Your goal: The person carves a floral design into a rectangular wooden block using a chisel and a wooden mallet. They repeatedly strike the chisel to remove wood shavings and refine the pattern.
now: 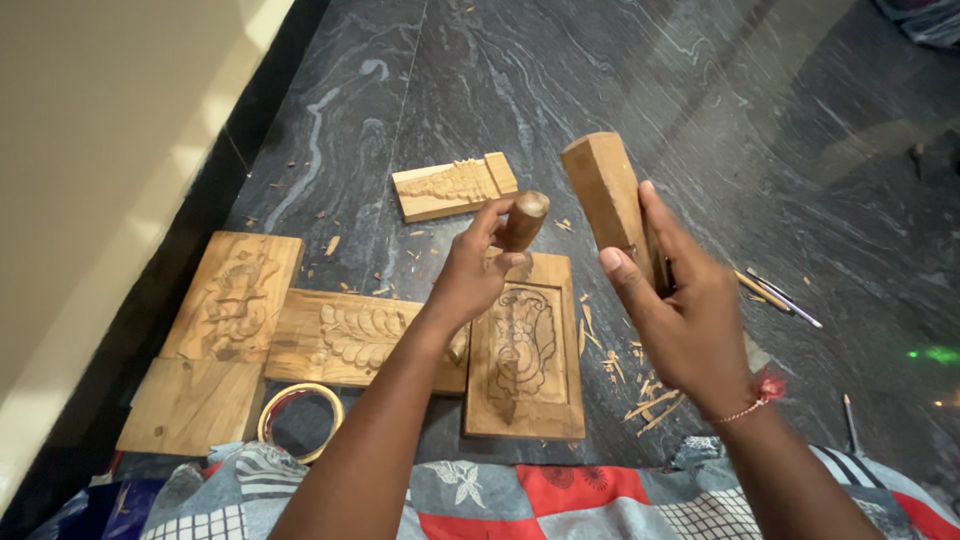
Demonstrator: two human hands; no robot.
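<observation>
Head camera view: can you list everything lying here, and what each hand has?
carved wooden panels: four, tan, on the floor
plain wooden board: one, tan, lower left
tape ring: one, yellowish, beside the board
wood chips: many, pale, scattered
thin tools: a few, right of the hands
patterned cloth: one, red, grey, bottom edge
stone floor: dark grey, veined
left hand: holds a round wooden handle
right hand: grips a wooden mallet block

Dim indoor light with a bright wash on the left wall, sharp centre, stretched edges.
</observation>
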